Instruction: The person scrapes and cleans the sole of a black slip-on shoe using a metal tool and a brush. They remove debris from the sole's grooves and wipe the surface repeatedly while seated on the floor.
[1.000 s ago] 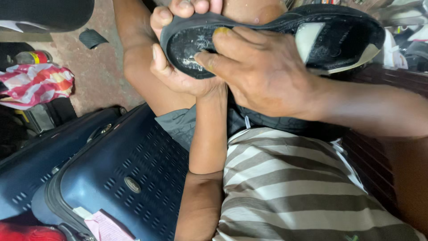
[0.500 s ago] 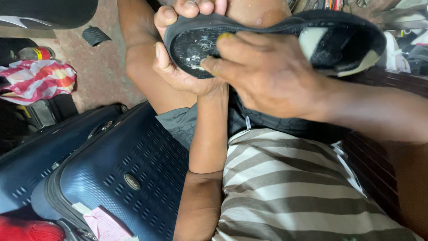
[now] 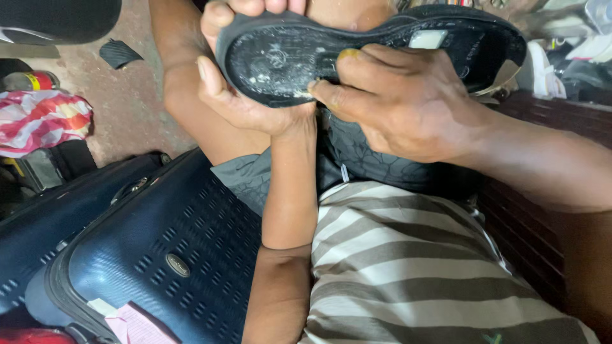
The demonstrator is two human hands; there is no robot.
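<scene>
I find the black shoe sole (image 3: 376, 54) held sole-side up at the top of the head view, over the person's lap. The left hand (image 3: 245, 95) cups its rounded end from below, thumb on the near rim and fingers curled over the far edge, clamped on it. The right hand (image 3: 401, 102) lies across the middle, its fingers together and pressed to the surface, the index tip (image 3: 319, 89) at the pale, crusted edge.

Against the view 1 second ago, the right fingertips have slid from the centre of the rounded end back toward its near rim, and the sole has tilted a little flatter to the camera. I judge the rubbing along that residue to be under way, with whitish flecks left across the rounded end.

Labels: 1 small oval badge (image 3: 178, 265) sits on the dark blue suitcase (image 3: 166, 255) lower left; a pale rectangular patch (image 3: 427, 39) marks the sole's waist. A red-and-white striped cloth (image 3: 41, 121) lies at left.
</scene>
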